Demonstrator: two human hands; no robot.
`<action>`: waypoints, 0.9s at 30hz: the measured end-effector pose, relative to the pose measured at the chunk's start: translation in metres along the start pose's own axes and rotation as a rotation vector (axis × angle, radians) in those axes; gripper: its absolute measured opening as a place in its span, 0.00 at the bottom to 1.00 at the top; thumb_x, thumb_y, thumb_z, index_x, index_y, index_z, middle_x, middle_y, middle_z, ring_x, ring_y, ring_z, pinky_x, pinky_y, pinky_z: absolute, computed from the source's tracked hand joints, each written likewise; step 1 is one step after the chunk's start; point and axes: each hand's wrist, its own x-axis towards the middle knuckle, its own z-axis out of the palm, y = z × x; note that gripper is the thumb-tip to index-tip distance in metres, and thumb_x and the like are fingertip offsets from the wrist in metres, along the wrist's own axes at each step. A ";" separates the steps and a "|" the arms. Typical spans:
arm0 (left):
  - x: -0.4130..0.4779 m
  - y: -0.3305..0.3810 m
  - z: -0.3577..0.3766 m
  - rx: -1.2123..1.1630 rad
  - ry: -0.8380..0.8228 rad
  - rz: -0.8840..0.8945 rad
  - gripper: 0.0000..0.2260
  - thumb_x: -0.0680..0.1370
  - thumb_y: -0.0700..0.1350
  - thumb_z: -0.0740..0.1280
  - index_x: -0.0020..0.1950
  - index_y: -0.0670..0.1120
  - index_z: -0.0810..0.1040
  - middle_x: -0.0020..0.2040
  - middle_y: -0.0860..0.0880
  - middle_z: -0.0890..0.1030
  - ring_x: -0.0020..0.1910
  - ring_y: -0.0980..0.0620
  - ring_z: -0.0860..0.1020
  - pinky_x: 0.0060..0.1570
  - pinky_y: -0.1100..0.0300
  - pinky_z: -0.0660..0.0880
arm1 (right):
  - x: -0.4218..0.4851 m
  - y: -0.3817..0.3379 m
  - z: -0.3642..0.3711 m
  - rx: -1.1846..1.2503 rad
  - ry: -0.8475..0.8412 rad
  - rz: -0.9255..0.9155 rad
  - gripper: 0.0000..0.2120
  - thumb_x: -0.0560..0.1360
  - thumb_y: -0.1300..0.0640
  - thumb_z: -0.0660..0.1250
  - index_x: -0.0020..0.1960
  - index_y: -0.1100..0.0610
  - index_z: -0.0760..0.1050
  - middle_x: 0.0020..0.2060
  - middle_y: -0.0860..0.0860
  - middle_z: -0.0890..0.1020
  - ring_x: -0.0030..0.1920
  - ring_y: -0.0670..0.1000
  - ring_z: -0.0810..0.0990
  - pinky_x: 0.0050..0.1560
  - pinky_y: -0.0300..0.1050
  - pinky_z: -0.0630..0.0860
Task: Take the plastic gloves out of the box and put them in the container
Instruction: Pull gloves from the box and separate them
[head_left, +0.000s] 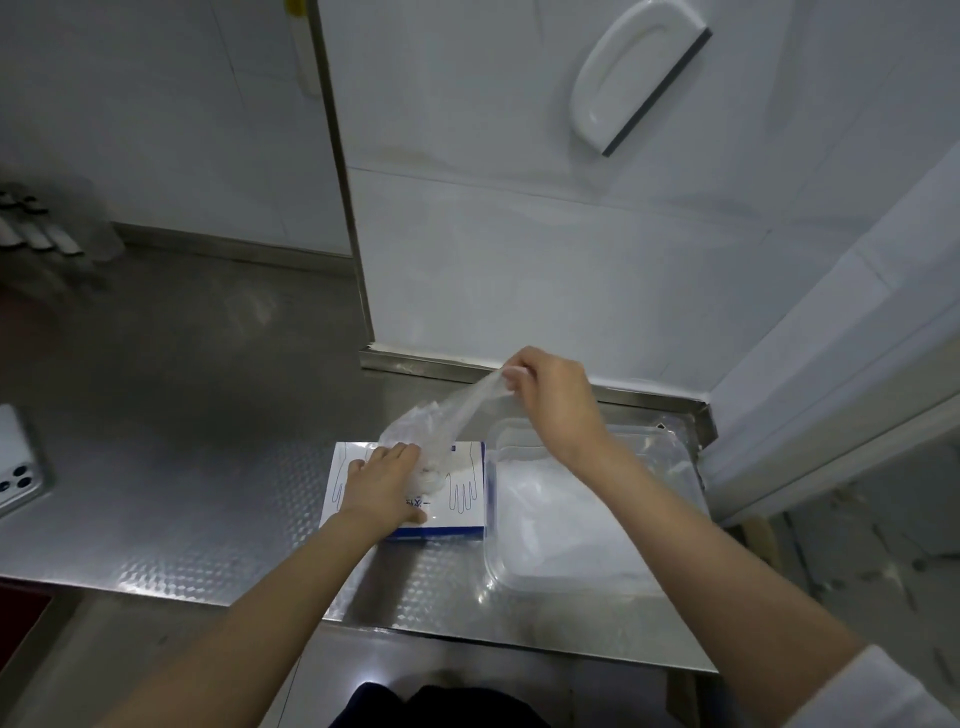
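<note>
My right grip (550, 400) has its fingers pinched closed on one end of a plastic glove (462, 410), held up above and behind the box (460, 519). The rest of the film trails down to the box's top opening, where it bunches with what looks like more gloves coming along. My left grip (382, 486) lies flat and open on top of the box, fingers straight, pressing it to the bench (208, 493) and holding nothing. The clear container (675, 457) sits just beside the box on its right, with a pale heap of gloves (561, 499) in it. I judge this film to be almost weightless, limp and slick, and likely to cling to its neighbours. A firm pinch at the very edge is the place to hold, since a loose one would slip. If yanked, it may stretch or tear. Next I'd carry it right of the box and let it fall into the container.
</note>
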 end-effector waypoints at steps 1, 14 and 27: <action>0.002 0.000 0.000 0.005 -0.021 -0.004 0.31 0.70 0.52 0.74 0.67 0.48 0.63 0.68 0.51 0.68 0.67 0.49 0.65 0.63 0.52 0.62 | 0.003 0.002 -0.006 -0.006 0.025 0.008 0.08 0.79 0.60 0.61 0.45 0.59 0.79 0.36 0.50 0.80 0.38 0.50 0.77 0.44 0.45 0.74; 0.006 0.059 -0.103 -0.497 0.141 0.355 0.30 0.73 0.45 0.72 0.72 0.47 0.64 0.69 0.51 0.67 0.69 0.53 0.66 0.69 0.58 0.63 | -0.013 0.009 -0.048 -0.410 -0.074 -0.090 0.10 0.79 0.55 0.60 0.52 0.58 0.77 0.47 0.53 0.79 0.50 0.54 0.76 0.45 0.46 0.68; -0.014 0.091 -0.112 -1.082 -0.031 0.400 0.04 0.78 0.39 0.66 0.50 0.40 0.80 0.49 0.44 0.83 0.51 0.48 0.81 0.57 0.53 0.75 | -0.047 0.021 -0.048 0.702 -0.349 0.275 0.25 0.74 0.48 0.66 0.69 0.51 0.68 0.63 0.43 0.76 0.59 0.39 0.75 0.55 0.32 0.71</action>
